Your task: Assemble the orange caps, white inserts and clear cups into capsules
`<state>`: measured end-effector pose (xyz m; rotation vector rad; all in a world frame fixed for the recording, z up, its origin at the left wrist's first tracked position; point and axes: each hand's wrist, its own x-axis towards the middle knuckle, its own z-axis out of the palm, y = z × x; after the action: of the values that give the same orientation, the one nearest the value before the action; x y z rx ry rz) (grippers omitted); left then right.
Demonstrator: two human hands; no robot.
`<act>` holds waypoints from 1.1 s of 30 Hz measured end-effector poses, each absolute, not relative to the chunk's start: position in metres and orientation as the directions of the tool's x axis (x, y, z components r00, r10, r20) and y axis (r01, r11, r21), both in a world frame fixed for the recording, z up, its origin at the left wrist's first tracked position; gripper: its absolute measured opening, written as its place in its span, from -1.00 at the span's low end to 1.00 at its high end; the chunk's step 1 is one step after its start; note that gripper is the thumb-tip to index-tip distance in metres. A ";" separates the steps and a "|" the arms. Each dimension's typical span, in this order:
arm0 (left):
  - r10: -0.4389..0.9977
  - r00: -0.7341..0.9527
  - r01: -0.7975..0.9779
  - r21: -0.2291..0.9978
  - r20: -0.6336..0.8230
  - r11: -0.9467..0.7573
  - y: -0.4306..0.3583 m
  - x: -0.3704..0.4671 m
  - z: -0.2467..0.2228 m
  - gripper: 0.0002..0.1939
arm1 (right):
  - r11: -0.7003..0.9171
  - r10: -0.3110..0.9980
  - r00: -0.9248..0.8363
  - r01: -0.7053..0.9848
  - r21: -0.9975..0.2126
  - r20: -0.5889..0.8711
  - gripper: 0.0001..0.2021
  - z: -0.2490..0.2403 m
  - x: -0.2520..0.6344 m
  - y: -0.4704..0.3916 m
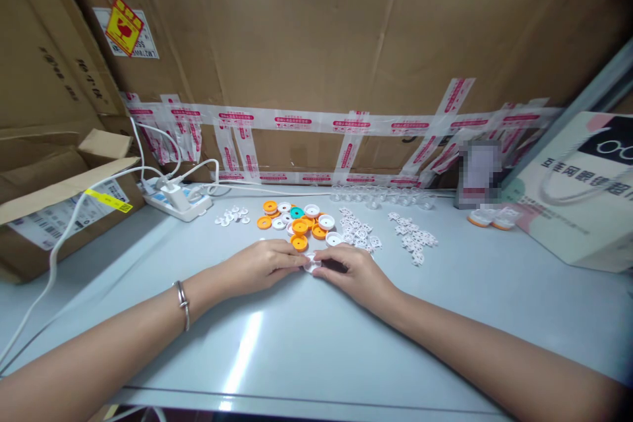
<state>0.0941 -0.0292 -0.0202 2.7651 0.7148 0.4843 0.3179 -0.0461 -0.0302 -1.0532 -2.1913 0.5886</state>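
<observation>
Between both hands, a small round white piece point(312, 263) is held just above or on the grey table point(297, 343). My left hand point(267, 265) pinches its left side, and a silver bracelet point(182, 305) circles that wrist. The fingers of my right hand point(353, 271) close on its right side. Just beyond the fingertips lie orange round caps point(299, 242), white round caps point(326, 221) and a teal one point(297, 212). Small white flat pieces point(357, 231) are heaped to their right, with another group point(414, 237) farther right. Small white discs point(232, 215) lie to the left.
Clear round cups point(373, 198) line the back by a large cardboard box point(306, 33). A power strip point(180, 201) with white cables and an open carton point(59, 211) stand at left. At right are a printed paper bag point(578, 191) and small white-and-orange objects point(494, 217).
</observation>
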 end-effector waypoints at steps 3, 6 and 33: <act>0.499 0.827 0.424 0.296 0.258 -0.856 -0.029 0.095 -0.020 -0.69 | 0.595 0.795 -0.493 0.518 -0.614 0.354 -0.85 -0.031 0.318 -0.046; 0.490 0.830 0.421 0.275 0.268 -0.864 -0.029 0.095 -0.020 -0.69 | 0.616 0.779 -0.508 0.514 -0.597 0.367 -0.86 -0.032 0.318 -0.045; 0.382 0.831 0.404 0.035 0.404 -0.914 -0.019 0.082 0.000 -0.70 | 0.728 0.685 -0.566 0.521 -0.445 0.459 -0.89 -0.036 0.315 -0.045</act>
<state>0.0817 -0.0194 -0.0005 3.0555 0.6561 0.6567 0.3149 -0.0446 -0.0356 -0.9087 -2.3072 0.3454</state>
